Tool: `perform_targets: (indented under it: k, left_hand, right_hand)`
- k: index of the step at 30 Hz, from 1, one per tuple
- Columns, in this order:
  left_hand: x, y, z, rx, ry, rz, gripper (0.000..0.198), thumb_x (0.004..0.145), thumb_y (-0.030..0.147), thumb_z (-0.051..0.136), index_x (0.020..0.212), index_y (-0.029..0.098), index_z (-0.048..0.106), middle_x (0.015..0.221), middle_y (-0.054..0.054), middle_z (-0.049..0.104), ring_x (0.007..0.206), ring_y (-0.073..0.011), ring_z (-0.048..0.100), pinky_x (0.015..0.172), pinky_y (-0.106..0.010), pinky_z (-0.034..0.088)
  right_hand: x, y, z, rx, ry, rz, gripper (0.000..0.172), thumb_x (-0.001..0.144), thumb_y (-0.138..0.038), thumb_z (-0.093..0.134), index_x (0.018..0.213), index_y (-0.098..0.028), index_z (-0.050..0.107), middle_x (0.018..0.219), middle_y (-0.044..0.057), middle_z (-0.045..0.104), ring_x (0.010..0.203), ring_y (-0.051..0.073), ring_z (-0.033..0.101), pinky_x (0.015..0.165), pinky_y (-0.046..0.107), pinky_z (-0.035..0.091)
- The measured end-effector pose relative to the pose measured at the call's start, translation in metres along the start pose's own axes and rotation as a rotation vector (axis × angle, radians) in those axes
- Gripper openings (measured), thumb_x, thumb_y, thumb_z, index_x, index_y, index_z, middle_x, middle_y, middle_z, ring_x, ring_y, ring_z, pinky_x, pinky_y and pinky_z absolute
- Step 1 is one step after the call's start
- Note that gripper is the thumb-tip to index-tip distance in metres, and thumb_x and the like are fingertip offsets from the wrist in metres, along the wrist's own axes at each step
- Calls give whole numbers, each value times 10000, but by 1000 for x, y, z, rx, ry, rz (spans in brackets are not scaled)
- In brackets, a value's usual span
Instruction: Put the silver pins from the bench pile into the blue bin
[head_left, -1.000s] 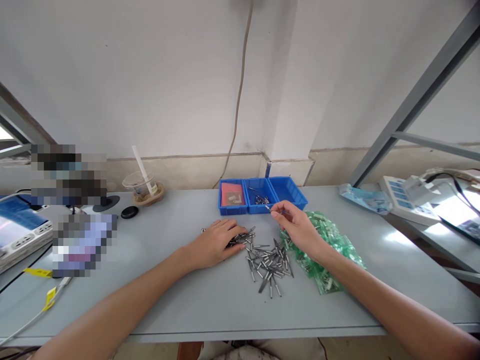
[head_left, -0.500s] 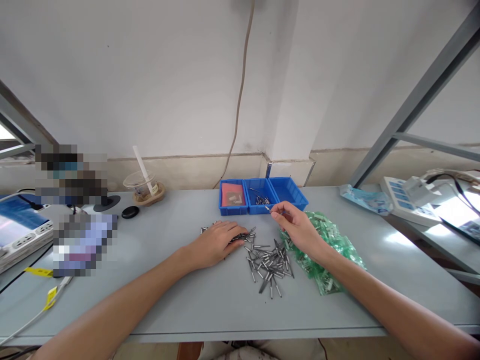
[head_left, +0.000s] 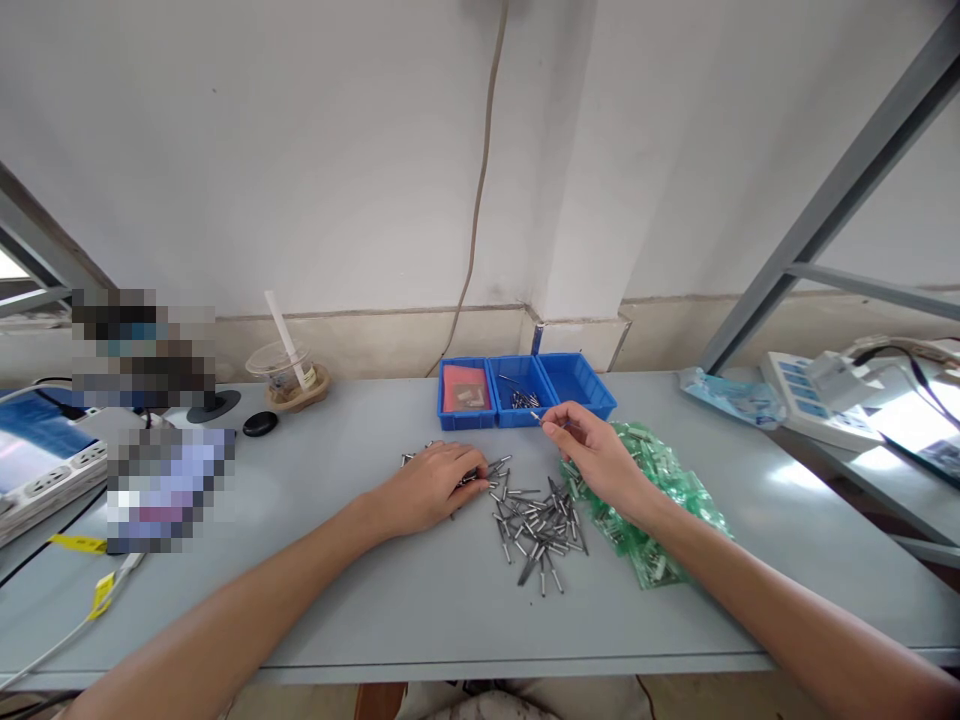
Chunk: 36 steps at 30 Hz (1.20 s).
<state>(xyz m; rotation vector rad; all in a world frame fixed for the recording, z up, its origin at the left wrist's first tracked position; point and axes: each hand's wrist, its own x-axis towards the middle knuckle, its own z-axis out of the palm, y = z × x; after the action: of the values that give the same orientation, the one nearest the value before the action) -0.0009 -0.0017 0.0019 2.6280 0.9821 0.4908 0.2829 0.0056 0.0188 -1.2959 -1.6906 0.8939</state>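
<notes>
Grey tabletop (head_left: pixel 360 600) against white wall (head_left: pixel 337 150). Loose pile of slim metal bits (head_left: pixel 540 525) on tabletop, in front of three blue bins (head_left: pixel 516 421). Left hand (head_left: pixel 433 488) palm down over pile's left part, fingers curled; cannot tell whether gripping any. Right hand (head_left: pixel 589 445) pinching thin metal piece (head_left: pixel 535 416), tip near middle bin's front wall. Green plastic packets (head_left: pixel 656 560) beside right wrist.
</notes>
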Motion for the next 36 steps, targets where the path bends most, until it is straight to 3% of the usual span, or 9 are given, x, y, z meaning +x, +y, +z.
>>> perform_targets:
  k: [36]
  left_hand:
    - [0,0,1,43,22,18,261,1099,402,511,925,207,514,905,-20,619,821,-196,573,785,-334,435]
  right_hand:
    - [-2,-4,0,9,-23,12,272,1023,-512,571,1045,-257,662,764,-13,519,670,172,459,576,303,369]
